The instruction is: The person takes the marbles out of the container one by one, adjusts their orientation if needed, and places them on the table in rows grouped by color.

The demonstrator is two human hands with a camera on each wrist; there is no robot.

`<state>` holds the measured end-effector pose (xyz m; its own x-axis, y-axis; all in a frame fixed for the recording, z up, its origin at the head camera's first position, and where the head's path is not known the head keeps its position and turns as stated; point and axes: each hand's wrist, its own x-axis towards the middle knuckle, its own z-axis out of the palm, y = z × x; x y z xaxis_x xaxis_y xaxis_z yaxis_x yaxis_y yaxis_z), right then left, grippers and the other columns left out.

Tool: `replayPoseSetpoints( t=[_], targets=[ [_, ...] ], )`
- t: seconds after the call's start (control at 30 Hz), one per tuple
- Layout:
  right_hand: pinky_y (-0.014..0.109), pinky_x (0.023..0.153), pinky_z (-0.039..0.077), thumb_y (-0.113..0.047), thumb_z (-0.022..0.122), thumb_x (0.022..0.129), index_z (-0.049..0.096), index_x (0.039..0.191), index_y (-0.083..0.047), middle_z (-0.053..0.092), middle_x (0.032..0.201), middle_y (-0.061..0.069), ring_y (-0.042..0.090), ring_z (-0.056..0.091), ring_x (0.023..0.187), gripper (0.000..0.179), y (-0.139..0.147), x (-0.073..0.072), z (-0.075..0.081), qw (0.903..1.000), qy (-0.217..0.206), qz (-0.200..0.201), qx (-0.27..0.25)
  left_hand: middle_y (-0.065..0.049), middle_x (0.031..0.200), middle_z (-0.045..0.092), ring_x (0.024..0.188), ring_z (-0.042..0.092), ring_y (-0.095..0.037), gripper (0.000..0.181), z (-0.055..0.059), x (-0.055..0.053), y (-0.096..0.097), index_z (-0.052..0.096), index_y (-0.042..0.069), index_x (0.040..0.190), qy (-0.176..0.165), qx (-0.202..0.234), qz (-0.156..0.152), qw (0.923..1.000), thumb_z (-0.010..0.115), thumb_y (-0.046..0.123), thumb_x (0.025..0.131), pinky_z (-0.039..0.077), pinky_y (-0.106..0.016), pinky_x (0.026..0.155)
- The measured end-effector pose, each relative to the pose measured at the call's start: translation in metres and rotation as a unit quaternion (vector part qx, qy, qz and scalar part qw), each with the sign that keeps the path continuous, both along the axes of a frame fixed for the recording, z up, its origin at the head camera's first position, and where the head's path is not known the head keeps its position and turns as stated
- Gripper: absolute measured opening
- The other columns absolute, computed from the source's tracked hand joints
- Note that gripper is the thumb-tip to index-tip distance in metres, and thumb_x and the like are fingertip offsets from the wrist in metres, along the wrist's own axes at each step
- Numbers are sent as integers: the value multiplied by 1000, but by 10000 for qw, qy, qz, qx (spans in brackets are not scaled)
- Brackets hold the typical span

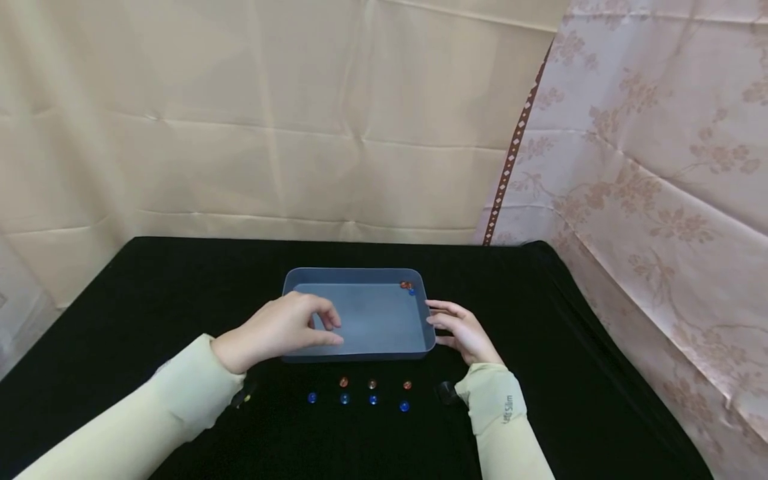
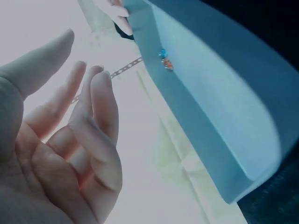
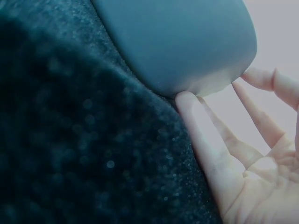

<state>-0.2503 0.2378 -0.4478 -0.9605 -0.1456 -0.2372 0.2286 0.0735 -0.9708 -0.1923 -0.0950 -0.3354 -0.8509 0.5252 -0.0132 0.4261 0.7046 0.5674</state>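
A blue-grey rectangular tray [image 1: 375, 320] lies on the black cloth. In its far right corner sit orange marbles [image 1: 405, 285] and a blue marble [image 1: 412, 292], close together. My left hand [image 1: 279, 330] hovers over the tray's left part, thumb apart from loosely bent fingers, with nothing between them in the left wrist view. At the tray's right wall, my right hand [image 1: 467, 331] touches the outside with its fingertips. The right wrist view shows the thumb [image 3: 198, 123] against the lower edge of the tray's corner and the other fingers spread along the side.
In front of the tray lie a row of three orange-brown marbles [image 1: 372, 384] and, nearer, a row of several blue marbles [image 1: 373, 400]. Black cloth [image 1: 198, 287] covers the table. A cream curtain [image 1: 270, 133] hangs behind, a floral curtain [image 1: 654, 200] at the right.
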Motion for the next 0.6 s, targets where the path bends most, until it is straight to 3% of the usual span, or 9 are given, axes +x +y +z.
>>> replayPoseSetpoints(
  t=[0.17,0.6],
  targets=[
    [36,81,58,-12,63,94,55,139,-6,60,132,16,15,67,93,46,-1,0,0,10000,-15,-28,19,7,96,72,70,61,-3,16,3,-13,14,71,23,98,63,61,85,9999,75,34,87,51,-27,65],
    [34,79,58,-11,63,93,55,138,-6,61,131,17,14,68,92,46,-1,0,0,10000,-13,-58,31,5,102,72,93,65,-13,24,15,-57,58,71,19,107,139,-25,472,9988,72,37,91,54,-36,82]
  ],
)
